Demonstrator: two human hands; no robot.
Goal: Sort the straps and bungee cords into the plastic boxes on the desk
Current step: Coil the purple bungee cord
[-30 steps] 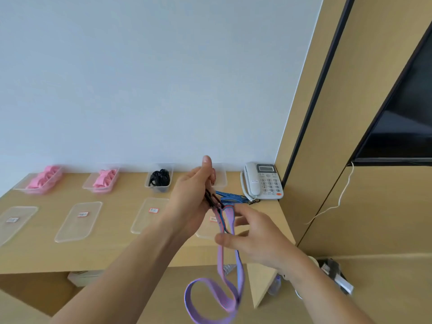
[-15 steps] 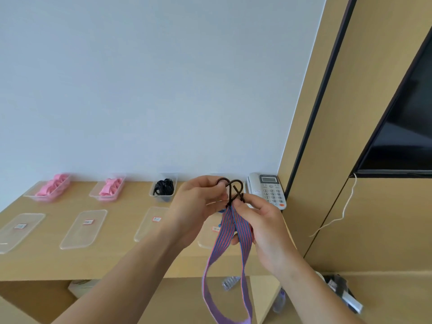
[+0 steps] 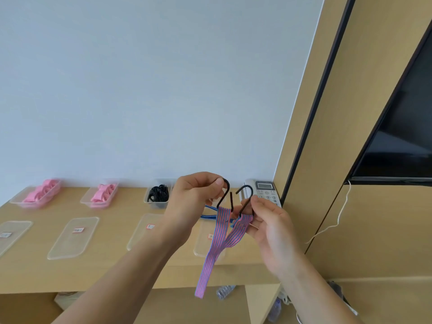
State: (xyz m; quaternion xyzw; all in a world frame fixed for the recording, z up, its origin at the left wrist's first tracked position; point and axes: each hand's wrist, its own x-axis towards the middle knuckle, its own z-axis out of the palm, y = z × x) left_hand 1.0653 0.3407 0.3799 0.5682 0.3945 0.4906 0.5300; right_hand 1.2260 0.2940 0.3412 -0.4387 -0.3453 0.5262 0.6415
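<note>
A flat bungee cord (image 3: 218, 239), striped pink and blue with a black hook at each end, hangs folded in front of the desk (image 3: 112, 260). My left hand (image 3: 194, 199) pinches one hook near its top. My right hand (image 3: 266, 223) pinches the other hook where it meets the webbing. The two hooks stand a little apart. Along the back of the desk stand two clear boxes of pink straps (image 3: 38, 195) (image 3: 101, 194) and one box of black cords (image 3: 159, 194). A blue cord (image 3: 210, 212) lies on the desk behind my hands.
Several clear lids (image 3: 73, 237) with small labels lie in a row along the desk's front. A grey telephone (image 3: 266, 191) sits at the back right corner against a wooden panel. A dark screen (image 3: 402, 141) hangs on the right wall. A white cable (image 3: 336, 220) dangles beside it.
The two hooks, crossed and touching half a second ago, are now pulled apart. The cord's loop hangs shorter and folded. Both hands stay raised over the desk.
</note>
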